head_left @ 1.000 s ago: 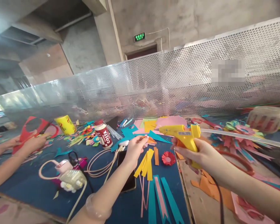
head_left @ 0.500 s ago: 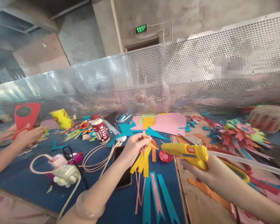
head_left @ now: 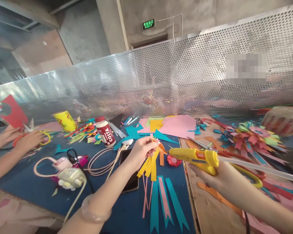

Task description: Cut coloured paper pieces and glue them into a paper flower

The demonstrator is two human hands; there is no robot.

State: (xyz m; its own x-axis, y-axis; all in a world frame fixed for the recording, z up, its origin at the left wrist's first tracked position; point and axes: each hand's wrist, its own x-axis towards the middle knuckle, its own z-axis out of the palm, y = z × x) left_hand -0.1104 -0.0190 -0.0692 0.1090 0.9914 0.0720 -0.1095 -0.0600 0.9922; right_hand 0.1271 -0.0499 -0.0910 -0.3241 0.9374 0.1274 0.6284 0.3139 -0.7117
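My right hand (head_left: pixel 213 177) grips a yellow hot glue gun (head_left: pixel 196 157), its nozzle pointing left toward a small red paper flower (head_left: pixel 173 160) on the blue table. A clear glue stick (head_left: pixel 261 168) juts from the gun's back to the right. My left hand (head_left: pixel 141 151) pinches a small orange and pink paper piece (head_left: pixel 156 147) just above a fan of yellow paper strips (head_left: pixel 149 165). A clear bangle (head_left: pixel 95 209) sits on my left forearm.
Teal and pink ribbon cut-outs (head_left: pixel 164 201) lie near the front. A brown drink bottle (head_left: pixel 105 131), a yellow cup (head_left: pixel 64 121), cables, a black phone (head_left: pixel 130 177) and paper scraps crowd the table. A paper flower wreath (head_left: pixel 250 138) lies right. Another person's hands (head_left: pixel 24 141) work at left with red paper.
My right hand lowered the glue gun from chest height down toward the table, nozzle near the red flower. My left hand stayed pinching the paper. The person at left raised the red sheet.
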